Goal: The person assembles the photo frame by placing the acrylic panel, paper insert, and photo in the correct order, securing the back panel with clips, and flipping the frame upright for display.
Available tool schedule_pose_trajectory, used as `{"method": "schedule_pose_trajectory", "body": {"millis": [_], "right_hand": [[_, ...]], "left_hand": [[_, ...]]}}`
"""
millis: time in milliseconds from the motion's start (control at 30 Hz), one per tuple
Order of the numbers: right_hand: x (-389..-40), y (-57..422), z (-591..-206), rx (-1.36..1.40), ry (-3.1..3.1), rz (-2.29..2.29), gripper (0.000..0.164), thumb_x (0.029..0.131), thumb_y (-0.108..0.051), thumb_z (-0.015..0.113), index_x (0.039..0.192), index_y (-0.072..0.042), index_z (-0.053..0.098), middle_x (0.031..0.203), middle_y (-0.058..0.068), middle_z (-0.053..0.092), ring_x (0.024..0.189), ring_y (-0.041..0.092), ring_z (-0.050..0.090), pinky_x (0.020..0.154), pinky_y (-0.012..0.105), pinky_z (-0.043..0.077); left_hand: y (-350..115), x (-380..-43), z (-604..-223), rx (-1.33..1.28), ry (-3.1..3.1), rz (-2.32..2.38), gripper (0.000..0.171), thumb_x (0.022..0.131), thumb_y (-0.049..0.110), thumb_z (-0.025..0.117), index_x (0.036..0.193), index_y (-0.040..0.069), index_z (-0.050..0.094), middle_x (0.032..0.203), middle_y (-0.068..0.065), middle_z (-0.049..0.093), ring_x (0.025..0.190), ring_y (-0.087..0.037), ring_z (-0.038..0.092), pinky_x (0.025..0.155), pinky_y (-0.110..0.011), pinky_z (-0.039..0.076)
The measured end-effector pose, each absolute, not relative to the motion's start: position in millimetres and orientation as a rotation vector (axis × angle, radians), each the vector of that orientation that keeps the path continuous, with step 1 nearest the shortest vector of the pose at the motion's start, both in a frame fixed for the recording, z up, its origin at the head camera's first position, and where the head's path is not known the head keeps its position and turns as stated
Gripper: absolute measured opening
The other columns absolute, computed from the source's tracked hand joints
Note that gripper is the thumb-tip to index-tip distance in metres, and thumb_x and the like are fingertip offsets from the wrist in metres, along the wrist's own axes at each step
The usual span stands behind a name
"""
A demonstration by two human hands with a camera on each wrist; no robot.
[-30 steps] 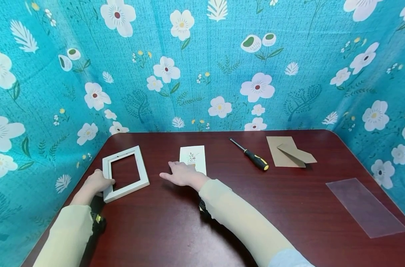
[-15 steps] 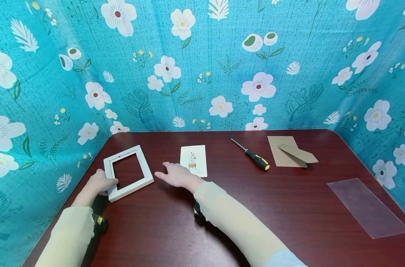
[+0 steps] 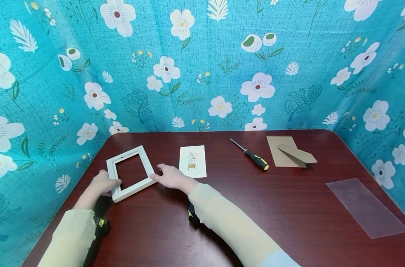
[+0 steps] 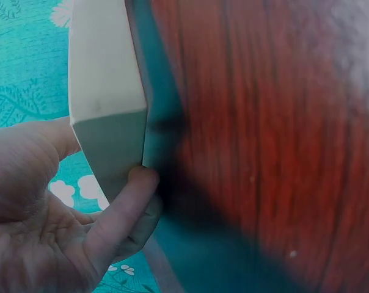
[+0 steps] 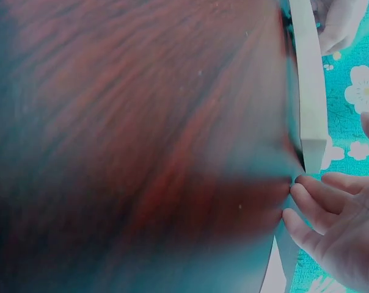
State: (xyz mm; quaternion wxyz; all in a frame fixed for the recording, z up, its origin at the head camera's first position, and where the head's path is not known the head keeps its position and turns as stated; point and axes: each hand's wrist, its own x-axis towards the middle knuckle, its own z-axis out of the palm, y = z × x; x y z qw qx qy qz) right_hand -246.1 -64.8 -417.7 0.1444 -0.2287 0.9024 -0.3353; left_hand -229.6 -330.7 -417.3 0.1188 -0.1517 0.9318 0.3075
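Note:
A white picture frame [image 3: 134,189] lies on the left part of the table, its opening showing bare wood. My left hand [image 3: 102,183] grips its left side, thumb over the inner edge; in the left wrist view, fingers of this hand [image 4: 44,238] curl beneath the frame corner [image 4: 108,146]. At the near right corner is my right hand [image 3: 170,176], its thumb reaching over the frame's edge. From the right wrist, the hand [image 5: 349,232] has spread, slightly bent fingers near the frame end [image 5: 313,149]; firm contact is hard to make out.
A printed card [image 3: 192,163] lies just beyond the right hand. Farther right are a black and yellow screwdriver [image 3: 256,159], a brown backing board [image 3: 278,150] with a stand leg, and a clear sheet [image 3: 366,207]. A floral curtain [image 3: 202,66] surrounds the table's far edge.
The frame has slid a little to the right with my left hand. My right hand has moved left off the card to the frame's near right corner.

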Motion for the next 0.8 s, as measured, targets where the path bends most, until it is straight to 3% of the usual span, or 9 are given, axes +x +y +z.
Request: {"method": "schedule_pose_trajectory", "body": {"millis": [267, 433, 633, 733, 800], "right_hand": [[-243, -74, -419, -0.693, 2.583, -1.009, 0.057, 0.097, -0.043, 0.057, 0.139, -0.006, 0.048, 0.125, 0.007, 0.061, 0.110, 0.015, 0.057, 0.093, 0.027, 0.045], [-242, -78, -418, -0.652, 2.591, -1.022, 0.057, 0.096, -0.045, 0.057, 0.137, -0.006, 0.051, 0.122, 0.006, 0.063, 0.107, 0.015, 0.058, 0.090, 0.026, 0.046], [-241, -82, -419, -0.454, 2.445, -1.362, 0.050, 0.097, -0.036, 0.059, 0.129, 0.002, 0.058, 0.122, 0.012, 0.064, 0.108, 0.020, 0.061, 0.090, 0.028, 0.048], [-241, -83, -422, -0.336, 2.348, -1.579, 0.044, 0.096, -0.026, 0.062, 0.127, 0.005, 0.059, 0.118, 0.015, 0.065, 0.097, 0.022, 0.067, 0.081, 0.027, 0.053], [-241, -83, -424, -0.297, 2.301, -1.688, 0.037, 0.095, -0.019, 0.064, 0.122, 0.006, 0.062, 0.109, 0.014, 0.068, 0.081, 0.021, 0.069, 0.070, 0.026, 0.055]], "left_hand": [[-326, -229, -417, -0.458, 2.729, 0.904, 0.058, 0.086, 0.014, 0.064, 0.113, -0.020, 0.026, 0.096, -0.034, 0.044, 0.075, -0.036, 0.064, 0.056, -0.037, 0.057], [-325, -228, -415, -0.452, 2.734, 0.904, 0.057, 0.086, 0.014, 0.064, 0.113, -0.020, 0.027, 0.096, -0.034, 0.045, 0.075, -0.036, 0.064, 0.056, -0.037, 0.057], [-325, -225, -415, -0.436, 2.744, 0.912, 0.055, 0.087, 0.014, 0.063, 0.112, -0.020, 0.028, 0.094, -0.033, 0.046, 0.070, -0.033, 0.064, 0.056, -0.036, 0.057], [-323, -223, -415, -0.422, 2.756, 0.897, 0.054, 0.088, 0.014, 0.063, 0.112, -0.020, 0.029, 0.095, -0.034, 0.046, 0.073, -0.033, 0.064, 0.057, -0.037, 0.057], [-321, -220, -414, -0.402, 2.768, 0.882, 0.054, 0.088, 0.015, 0.062, 0.113, -0.020, 0.030, 0.097, -0.034, 0.047, 0.077, -0.035, 0.063, 0.059, -0.037, 0.057]]}}
